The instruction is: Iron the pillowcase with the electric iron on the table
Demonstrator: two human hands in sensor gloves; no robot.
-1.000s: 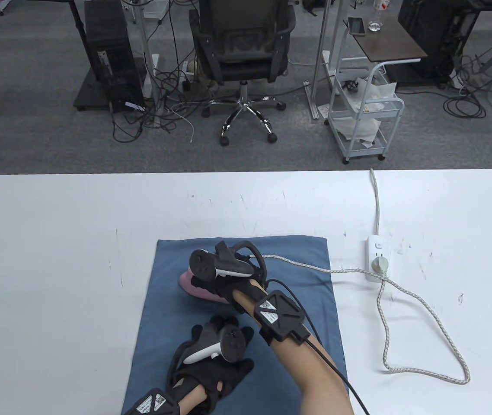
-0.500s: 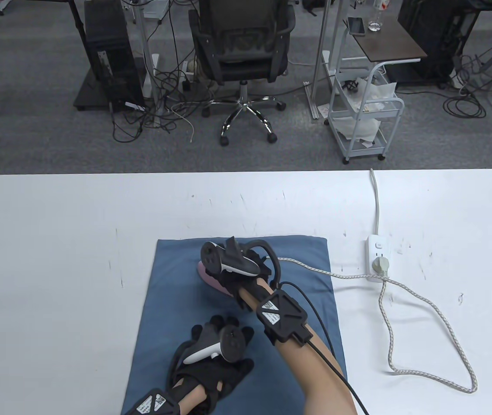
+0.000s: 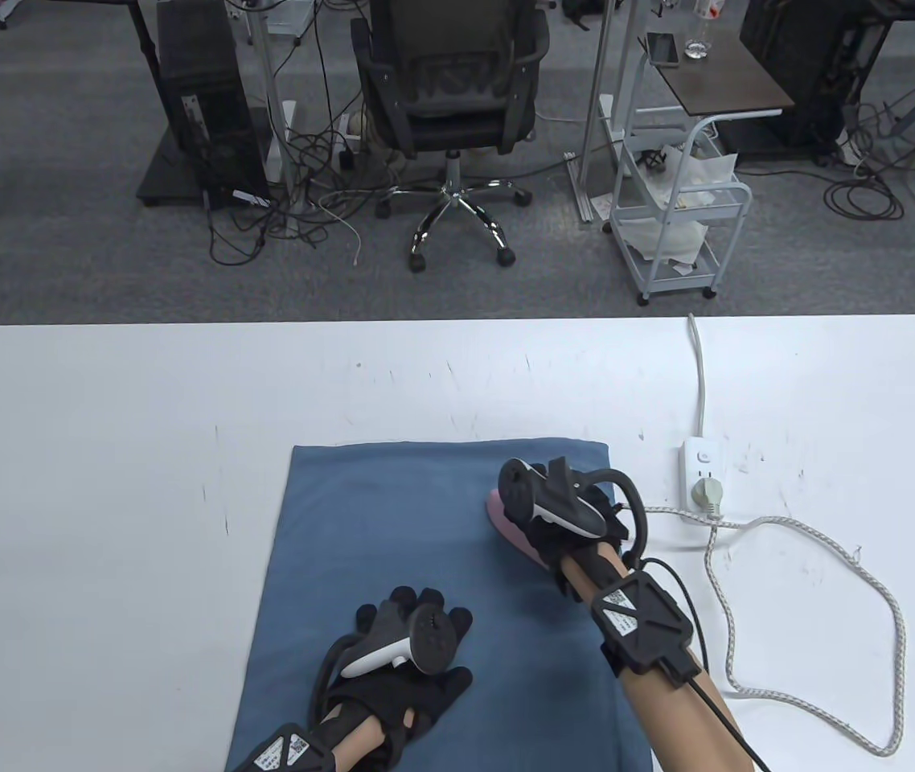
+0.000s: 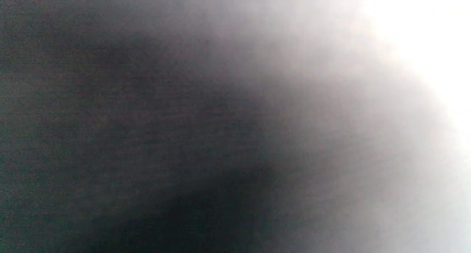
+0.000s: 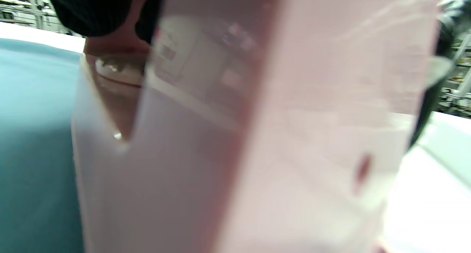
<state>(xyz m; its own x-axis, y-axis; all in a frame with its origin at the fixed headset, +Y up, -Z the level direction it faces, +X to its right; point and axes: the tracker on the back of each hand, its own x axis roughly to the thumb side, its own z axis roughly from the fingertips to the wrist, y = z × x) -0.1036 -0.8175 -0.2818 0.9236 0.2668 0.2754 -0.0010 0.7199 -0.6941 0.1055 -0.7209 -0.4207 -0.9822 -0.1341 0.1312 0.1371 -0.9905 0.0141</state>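
Tabletop [image 3: 104, 418]: I see white, scuffed laminate carrying the blue pillowcase [image 3: 393, 531] laid flat near me.
Iron [image 3: 506, 527]: pink, on the pillowcase's far right part.
Right hand [image 3: 566, 515]: my fingers wrap the iron's handle.
Left hand [image 3: 405, 671]: lies flat, fingers spread, pressing the pillowcase's near part.
Power strip [image 3: 701, 482]: right of the pillowcase, braided cord [image 3: 811, 579] looping beside it.
Room: grey carpet, office chair [image 3: 449, 96], white trolley [image 3: 679, 209].
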